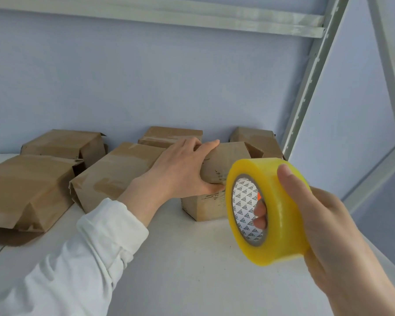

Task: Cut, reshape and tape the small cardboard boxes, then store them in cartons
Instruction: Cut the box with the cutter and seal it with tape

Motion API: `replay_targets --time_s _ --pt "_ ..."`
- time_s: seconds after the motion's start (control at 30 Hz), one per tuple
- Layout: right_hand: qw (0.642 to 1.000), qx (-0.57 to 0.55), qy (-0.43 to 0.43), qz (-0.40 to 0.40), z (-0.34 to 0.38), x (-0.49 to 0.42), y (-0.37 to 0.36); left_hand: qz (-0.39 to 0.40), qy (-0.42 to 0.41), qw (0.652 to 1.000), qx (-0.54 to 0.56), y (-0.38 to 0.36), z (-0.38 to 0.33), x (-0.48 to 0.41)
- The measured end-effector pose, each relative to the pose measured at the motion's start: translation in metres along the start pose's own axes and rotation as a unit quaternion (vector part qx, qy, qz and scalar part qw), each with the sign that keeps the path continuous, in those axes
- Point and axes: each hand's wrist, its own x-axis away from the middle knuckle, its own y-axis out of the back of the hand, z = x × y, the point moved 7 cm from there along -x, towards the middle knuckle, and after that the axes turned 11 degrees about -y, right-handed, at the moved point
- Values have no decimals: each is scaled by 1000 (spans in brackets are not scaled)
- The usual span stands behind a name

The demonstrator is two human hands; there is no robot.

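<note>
On the white shelf board [192, 270], four taped cardboard boxes [27, 185] lie at the left and along the back wall. Just right of them, the left hand [180, 169], reaching from a white sleeve [89, 258], grips a small box [224, 160] standing near the middle, fingers over its top and thumb on its front face. To the right, the right hand [324, 224] holds a yellow tape roll [281, 215] in the air, fingers through its core and thumb on the outer band, with a grey rack upright [312, 76] behind.
</note>
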Motion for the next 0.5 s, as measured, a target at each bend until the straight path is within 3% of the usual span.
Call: replay_targets --time_s 0.13,0.3,0.4,0.5 --pt "1000 -3 18 1 0 6 1 -9 -2 1000 14 3 0 4" --pt "991 -27 127 -32 33 19 10 -6 -50 997 -50 3 -13 0" --pt "989 -14 140 -39 40 13 16 -4 -49 997 -52 4 -14 -4" --pt "990 -30 137 15 28 4 13 -17 -30 998 -46 1 -4 -1"
